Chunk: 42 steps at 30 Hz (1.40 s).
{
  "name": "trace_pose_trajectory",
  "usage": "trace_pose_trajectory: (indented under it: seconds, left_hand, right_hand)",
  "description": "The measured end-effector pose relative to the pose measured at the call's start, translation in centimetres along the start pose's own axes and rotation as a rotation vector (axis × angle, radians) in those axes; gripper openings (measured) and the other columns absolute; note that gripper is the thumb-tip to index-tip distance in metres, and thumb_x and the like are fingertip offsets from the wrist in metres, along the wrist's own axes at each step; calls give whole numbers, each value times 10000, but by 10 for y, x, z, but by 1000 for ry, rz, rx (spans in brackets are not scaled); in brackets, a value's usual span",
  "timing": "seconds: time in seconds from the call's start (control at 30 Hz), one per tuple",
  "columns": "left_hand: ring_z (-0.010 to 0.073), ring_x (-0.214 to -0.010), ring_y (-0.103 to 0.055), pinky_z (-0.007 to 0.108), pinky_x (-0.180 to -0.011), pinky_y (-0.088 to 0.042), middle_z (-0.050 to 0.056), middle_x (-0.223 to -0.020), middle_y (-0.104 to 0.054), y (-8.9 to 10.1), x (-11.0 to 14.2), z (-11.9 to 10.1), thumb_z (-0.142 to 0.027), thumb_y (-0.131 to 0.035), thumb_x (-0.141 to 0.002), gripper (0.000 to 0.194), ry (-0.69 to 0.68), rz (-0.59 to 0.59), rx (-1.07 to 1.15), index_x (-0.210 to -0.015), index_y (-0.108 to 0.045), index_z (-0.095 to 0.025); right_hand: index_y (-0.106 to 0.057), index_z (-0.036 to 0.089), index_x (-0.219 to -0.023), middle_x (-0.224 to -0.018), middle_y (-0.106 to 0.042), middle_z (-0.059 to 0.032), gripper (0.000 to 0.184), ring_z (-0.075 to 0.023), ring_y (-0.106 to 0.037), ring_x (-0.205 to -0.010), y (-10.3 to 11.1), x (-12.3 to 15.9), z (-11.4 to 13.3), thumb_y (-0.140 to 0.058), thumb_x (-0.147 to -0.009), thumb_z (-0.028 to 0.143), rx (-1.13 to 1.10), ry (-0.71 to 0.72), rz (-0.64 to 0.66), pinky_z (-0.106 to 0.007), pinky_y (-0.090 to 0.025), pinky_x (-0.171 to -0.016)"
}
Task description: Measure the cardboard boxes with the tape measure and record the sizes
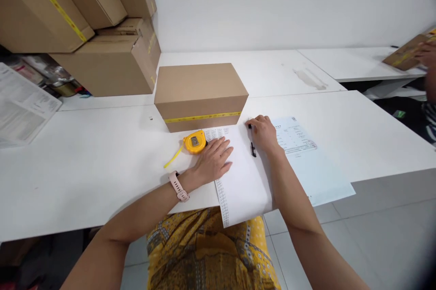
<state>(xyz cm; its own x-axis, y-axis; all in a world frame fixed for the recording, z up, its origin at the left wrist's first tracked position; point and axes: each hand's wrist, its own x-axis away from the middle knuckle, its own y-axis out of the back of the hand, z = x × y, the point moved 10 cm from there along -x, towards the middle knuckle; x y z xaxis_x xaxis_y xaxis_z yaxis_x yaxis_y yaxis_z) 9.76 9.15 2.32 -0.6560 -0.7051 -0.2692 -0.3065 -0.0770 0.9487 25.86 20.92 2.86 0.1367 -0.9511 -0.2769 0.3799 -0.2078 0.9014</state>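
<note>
Bare forearms (146, 210) lead to paper (247, 181) edged with illegibly small writing (223, 203).

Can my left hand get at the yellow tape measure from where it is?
Probably yes: your left hand rests on the white paper right beside the tape measure, and nothing seems to stand between them.

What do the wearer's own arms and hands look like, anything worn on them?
No sleeves or gloves show. The left hand's wrist wears a pale pink, slotted wristband; the right hand and its wrist show nothing worn.
</note>
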Motion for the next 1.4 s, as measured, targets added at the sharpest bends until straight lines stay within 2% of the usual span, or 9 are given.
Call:
trace_pose_trajectory:
  seconds: [0.13, 0.23, 0.43, 0.57, 0.77, 0.83, 1.07, 1.23, 1.4]
  left_hand:
    - [318, -1209, -609, 529, -1031, -427, 129, -1224, -712, 44, 1, 15, -254, -417, -1011, 282, 123, -249, -17, -1073, -689, -212]
    - [391, -1246, -544, 600, -1024, -391, 176, -1331, -637, 70, 16, 48, -316, -477, -979, 276, 391, -337, -65, -1164, -651, -209]
    - [409, -1200, -571, 577, -971, -461, 185, -1303, -632, 54, 49, 94, -461, -633, -881, 582, 637, -116, 53, -1375, -499, -185]
    - [361, -1200, -579, 517, -1009, -465, 132, -1256, -666, 59, 55, 96, -422, -721, -802, 554, 641, -190, 214, -1293, -561, -221]
    - [241, -985, -668, 375, -848, -533, 86, -1148, -698, 83, 43, 79, -524, -704, -804, 541, 568, -306, 759, -1226, -585, -206]
    - [242, -978, -665, 376, -843, -530, 92, -1142, -695, 97, 36, 74, -526, -721, -786, 549, 529, -329, 783, -1208, -582, -204]
    - [219, -892, -647, 328, -740, -511, 69, -1094, -687, 148, 29, 103, -473, -755, -744, 540, 537, -371, 820, -1180, -568, -214]
    - [171, -825, -593, 261, -652, -414, 30, -973, -669, 201, 48, 180, -424, -757, -756, 407, 635, -560, 781, -1049, -594, -193]
    - [149, -718, -540, 255, -561, -319, 24, -880, -665, 212, 70, 256, -443, -726, -741, 359, 811, -626, 942, -967, -621, -186]
  right_hand:
    - [-704, 200, -1160, -1067, -647, -133, 461, -284, -546, -1024, 16, 0, -9, -420, -825, 58, -163, -100, -167, -388, -453, -814]
    - [-625, 196, -1250, -1126, -627, -126, 404, -229, -576, -923, 46, 8, -23, -365, -940, 203, -359, -252, -468, -360, -465, -817]
    - [-579, 212, -1188, -1047, -596, -90, 388, -175, -582, -817, 74, 29, -26, -342, -1000, 456, -536, -365, -741, -287, -462, -715]
    - [-614, 226, -1023, -922, -611, -67, 371, -174, -561, -761, 68, 24, 15, -396, -983, 523, -584, -200, -597, -303, -471, -731]
    - [-671, 206, -900, -797, -684, -84, 567, -188, -613, -683, 2, 13, 119, -473, -911, 737, -1150, -110, 394, -328, -534, -605]
    - [-698, 197, -886, -817, -700, -99, 551, -191, -630, -701, 3, 14, 140, -564, -876, 732, -1251, -123, 534, -332, -553, -601]
    - [-590, 198, -680, -667, -561, -11, 390, -113, -495, -603, 52, -30, 128, -800, -800, 503, -1217, -118, 341, -277, -483, -590]
    - [-512, 206, -692, -614, -433, 20, 347, -113, -434, -573, 91, -94, 55, -713, -877, 421, -1178, -275, 39, -276, -412, -556]
    - [-470, 206, -639, -618, -439, 17, 318, -104, -391, -552, 80, -121, 12, -634, -902, 275, -1102, -449, 2, -290, -388, -574]
